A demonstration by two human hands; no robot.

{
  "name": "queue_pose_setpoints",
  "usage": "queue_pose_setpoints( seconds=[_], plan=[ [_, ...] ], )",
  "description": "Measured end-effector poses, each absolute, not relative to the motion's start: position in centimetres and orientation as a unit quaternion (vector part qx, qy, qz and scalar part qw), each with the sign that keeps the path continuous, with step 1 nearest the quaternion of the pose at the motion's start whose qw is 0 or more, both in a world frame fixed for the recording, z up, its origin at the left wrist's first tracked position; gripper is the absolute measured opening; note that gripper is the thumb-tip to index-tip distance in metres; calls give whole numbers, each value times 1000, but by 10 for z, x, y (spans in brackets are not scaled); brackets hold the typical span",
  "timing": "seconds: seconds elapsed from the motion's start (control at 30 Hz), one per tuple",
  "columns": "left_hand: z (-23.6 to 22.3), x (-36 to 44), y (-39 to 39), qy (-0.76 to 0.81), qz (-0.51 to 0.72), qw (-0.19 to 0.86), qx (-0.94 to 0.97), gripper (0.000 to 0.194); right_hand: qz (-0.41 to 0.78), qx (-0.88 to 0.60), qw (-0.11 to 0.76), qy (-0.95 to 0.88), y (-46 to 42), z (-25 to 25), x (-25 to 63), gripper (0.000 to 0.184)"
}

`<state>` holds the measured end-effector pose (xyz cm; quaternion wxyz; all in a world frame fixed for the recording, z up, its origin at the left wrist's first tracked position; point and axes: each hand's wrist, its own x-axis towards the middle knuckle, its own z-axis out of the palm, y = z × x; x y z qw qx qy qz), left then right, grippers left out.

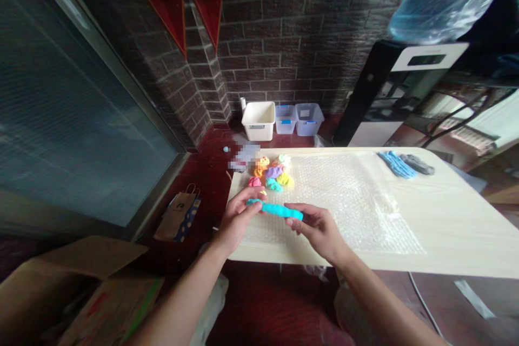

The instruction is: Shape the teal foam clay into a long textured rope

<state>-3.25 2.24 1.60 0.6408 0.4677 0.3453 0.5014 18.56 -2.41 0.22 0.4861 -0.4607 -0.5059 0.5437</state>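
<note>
Big pale desk [458,216] first, and the left edge looks the danger: a fumble that way could send something to the floor [217,186]. Across it lies the bubble wrap [348,200], loose enough, I'd judge, to slide or ruck if an arm drags on it. Now the pile of coloured bundles [285,179], over at the left end; knuckles swinging forward could scatter it. Left hand [237,215], thumb and fingers gripping one end; right hand [322,227] pinching the other! Too hard a pull could stretch something this soft-looking, or slip it loose. And there's the turquoise strip [279,210], held in front of the pile, lumpy, long axis running side to side, right end a touch lower in view, neither end a clear front.
</note>
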Motion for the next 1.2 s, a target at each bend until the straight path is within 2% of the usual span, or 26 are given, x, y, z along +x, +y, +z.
queue_pose_setpoints(
  seconds=[0.17, 0.37, 0.47, 0.57, 0.67, 0.8, 0.97, 1.1, 1.2],
  plan=[
    [19, -35, 27, 391, 417, 613, 546, 33, 545, -446, 504, -501, -18, 10, 186, 43],
    [19, -40, 24, 417, 408, 545, 602, 33, 543, -455, 501, -498, -20, 8, 191, 35],
    [21, -45, 23, 400, 399, 421, 710, 29, 510, -459, 484, -543, -21, 5, 195, 33],
    [22, -49, 21, 356, 381, 244, 818, 37, 456, -464, 450, -612, -23, 4, 193, 28],
    [19, -47, 16, 313, 329, 160, 876, 42, 439, -452, 427, -649, -26, 5, 188, 25],
    [12, -43, 13, 320, 300, 166, 883, 30, 446, -452, 433, -639, -25, 7, 184, 37],
    [18, -40, 13, 339, 279, 183, 879, 23, 421, -457, 438, -650, -21, 7, 187, 22],
    [23, -38, 8, 338, 261, 215, 878, 31, 450, -460, 444, -623, -22, 4, 184, 24],
    [21, -36, 4, 341, 255, 263, 866, 26, 489, -446, 452, -598, -24, 0, 182, 32]
  ],
)
